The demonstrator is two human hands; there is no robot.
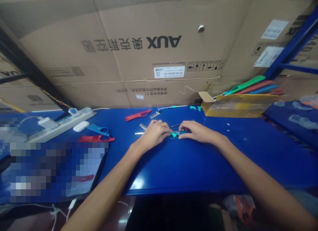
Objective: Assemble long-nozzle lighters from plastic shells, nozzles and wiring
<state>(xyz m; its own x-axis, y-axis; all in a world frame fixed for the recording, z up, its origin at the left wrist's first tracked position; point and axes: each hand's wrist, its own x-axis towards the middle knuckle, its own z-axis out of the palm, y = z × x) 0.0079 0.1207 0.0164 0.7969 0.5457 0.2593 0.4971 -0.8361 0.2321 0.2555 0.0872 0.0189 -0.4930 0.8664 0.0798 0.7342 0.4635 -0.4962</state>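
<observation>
My left hand (154,133) and my right hand (196,131) meet at the middle of the blue table (188,164). Both have their fingers curled and pressed onto a small blue plastic handle piece with a teal part (175,135) that lies on the table between them. Most of the piece is hidden under the fingers. A thin metal strip (185,123) lies just behind my right hand. Short metal blades (142,127) lie just behind my left hand.
A red handle (138,115), a blue handle (98,129) and another red handle (95,138) lie to the left. A power strip (62,122) with chargers sits far left. An open cardboard box (238,105) holding coloured handles stands back right. Large cartons (149,45) wall the rear.
</observation>
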